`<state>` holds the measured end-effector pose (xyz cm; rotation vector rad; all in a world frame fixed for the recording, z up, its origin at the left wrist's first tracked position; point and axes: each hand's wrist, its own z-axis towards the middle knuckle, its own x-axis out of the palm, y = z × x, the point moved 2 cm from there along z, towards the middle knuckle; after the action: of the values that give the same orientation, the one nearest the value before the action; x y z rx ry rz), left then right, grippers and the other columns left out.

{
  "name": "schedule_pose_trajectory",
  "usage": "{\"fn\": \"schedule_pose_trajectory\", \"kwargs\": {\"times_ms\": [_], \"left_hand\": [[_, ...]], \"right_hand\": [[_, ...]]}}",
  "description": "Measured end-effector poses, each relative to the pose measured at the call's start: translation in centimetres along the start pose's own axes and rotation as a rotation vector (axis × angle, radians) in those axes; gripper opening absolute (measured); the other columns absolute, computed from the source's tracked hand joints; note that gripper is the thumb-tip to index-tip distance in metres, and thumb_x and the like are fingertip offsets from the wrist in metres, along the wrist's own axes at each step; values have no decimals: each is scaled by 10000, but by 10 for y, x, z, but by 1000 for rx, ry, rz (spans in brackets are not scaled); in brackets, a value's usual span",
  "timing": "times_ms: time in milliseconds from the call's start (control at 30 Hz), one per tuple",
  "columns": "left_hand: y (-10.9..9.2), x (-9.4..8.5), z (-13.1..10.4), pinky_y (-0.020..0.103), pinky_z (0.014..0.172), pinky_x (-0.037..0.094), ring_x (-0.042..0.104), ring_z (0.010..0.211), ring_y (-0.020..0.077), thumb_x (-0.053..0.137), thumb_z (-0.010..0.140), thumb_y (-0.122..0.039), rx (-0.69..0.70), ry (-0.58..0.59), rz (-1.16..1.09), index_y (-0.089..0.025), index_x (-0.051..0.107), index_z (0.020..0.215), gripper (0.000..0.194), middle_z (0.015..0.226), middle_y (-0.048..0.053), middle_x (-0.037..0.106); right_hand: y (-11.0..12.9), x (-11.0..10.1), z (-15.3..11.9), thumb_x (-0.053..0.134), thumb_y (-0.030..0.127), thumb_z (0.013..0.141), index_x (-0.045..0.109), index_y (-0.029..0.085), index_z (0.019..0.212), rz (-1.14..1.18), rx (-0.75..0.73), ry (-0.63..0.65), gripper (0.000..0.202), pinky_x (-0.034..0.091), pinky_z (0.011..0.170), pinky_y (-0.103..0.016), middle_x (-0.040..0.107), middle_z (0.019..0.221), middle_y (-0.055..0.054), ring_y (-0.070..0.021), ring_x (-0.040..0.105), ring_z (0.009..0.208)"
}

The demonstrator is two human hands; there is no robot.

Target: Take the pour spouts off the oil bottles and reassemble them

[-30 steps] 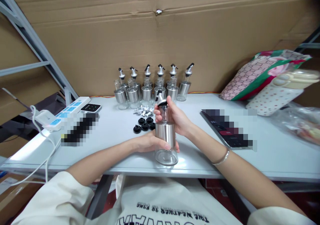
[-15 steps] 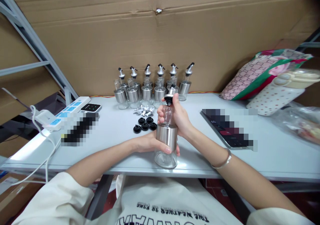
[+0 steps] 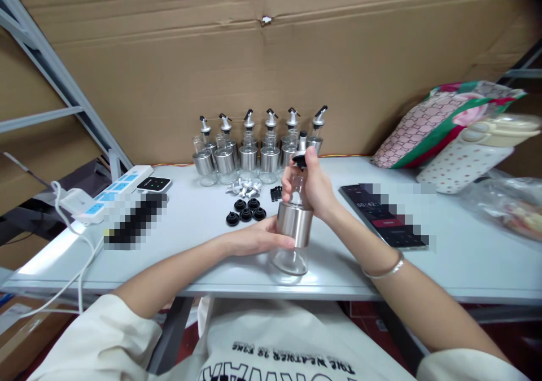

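Observation:
Near the front edge stands a glass oil bottle (image 3: 295, 226) with a steel band, tilted slightly. My left hand (image 3: 259, 237) is closed around its band from the left side. At the bottle's mouth, my right hand (image 3: 320, 188) grips a pourer spout (image 3: 300, 158) with a black stopper and silver top; its fingers also wrap the neck. How deep the stopper sits is partly hidden by the fingers. Beyond the hands lie several black stoppers (image 3: 245, 214), a pile of silver spout pieces (image 3: 247, 187) and small black parts (image 3: 276, 193).
Two rows of similar bottles (image 3: 248, 158) stand at the back, the rear ones with pourers. On the left are a power strip (image 3: 121, 186) and a small black-topped device (image 3: 154, 184). To the right lie a phone (image 3: 383, 214), a dotted flask (image 3: 466, 163) and a patterned bag (image 3: 417, 127).
Both hands and the bottle have shifted right and slightly away from me. The pourer's top now leans less to the side, and the small black parts have come into view.

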<state>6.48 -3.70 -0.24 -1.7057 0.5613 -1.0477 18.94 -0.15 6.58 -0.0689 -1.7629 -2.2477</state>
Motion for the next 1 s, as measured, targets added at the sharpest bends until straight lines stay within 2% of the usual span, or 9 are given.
{"fn": "schedule_pose_trajectory", "kwargs": {"times_ms": [67, 200, 300, 367, 467, 667, 867, 1000], "left_hand": [[1, -1, 2, 432, 1034, 333, 553, 1119, 266, 821, 607, -295, 34, -27, 4, -149, 500, 1202, 691, 1146, 135, 600], [3, 0, 4, 470, 1092, 264, 443, 1279, 303, 808, 617, -188, 11, 10, -25, -186, 304, 1402, 933, 1301, 173, 510], [4, -2, 3, 476, 1130, 206, 321, 1374, 292, 802, 597, -114, -10, -14, -59, -244, 190, 1462, 1068, 1420, 173, 398], [4, -3, 4, 468, 1145, 184, 284, 1395, 288, 805, 590, -111, -21, -24, -77, -238, 208, 1459, 1062, 1473, 175, 330], [5, -5, 5, 454, 1159, 166, 243, 1413, 287, 802, 614, -151, -34, -23, -62, -187, 310, 1416, 942, 1512, 184, 262], [3, -4, 5, 473, 1174, 121, 201, 1430, 275, 778, 675, -210, 4, 15, -10, -202, 467, 1315, 711, 1514, 138, 291], [5, -5, 3, 439, 1184, 108, 104, 1453, 247, 759, 685, -197, -28, 20, 19, -181, 340, 1418, 844, 1563, 134, 129], [4, -5, 2, 436, 1181, 102, 83, 1454, 256, 759, 690, -220, -27, 28, 21, -208, 364, 1412, 824, 1571, 110, 103]], "right_hand": [[6, -5, 2, 454, 809, 702, 430, 220, 743, -51, 17, -18, 591, 384, 356, -229, 494, 424, 62, -119, 504, 328], [10, -22, 11, 462, 818, 691, 461, 227, 811, -141, 44, -105, 603, 354, 338, -250, 482, 414, 66, -143, 490, 315], [11, -35, 15, 467, 811, 699, 493, 229, 852, -182, 7, -170, 603, 361, 368, -267, 477, 440, 52, -159, 503, 352], [13, -41, 16, 462, 806, 710, 506, 231, 863, -198, -19, -196, 596, 356, 392, -273, 472, 458, 46, -163, 511, 374], [17, -45, 16, 458, 808, 711, 495, 237, 841, -218, -41, -215, 586, 322, 402, -267, 459, 459, 50, -153, 499, 370], [22, -45, 14, 447, 827, 694, 449, 240, 769, -288, -96, -250, 592, 254, 394, -253, 447, 427, 60, -134, 470, 341], [25, -48, 12, 404, 798, 751, 485, 237, 861, -404, -156, -257, 577, 307, 418, -269, 476, 449, 48, -153, 487, 355], [25, -56, 13, 385, 758, 796, 508, 242, 953, -499, -235, -303, 553, 346, 442, -286, 498, 467, 47, -160, 515, 376]]}}
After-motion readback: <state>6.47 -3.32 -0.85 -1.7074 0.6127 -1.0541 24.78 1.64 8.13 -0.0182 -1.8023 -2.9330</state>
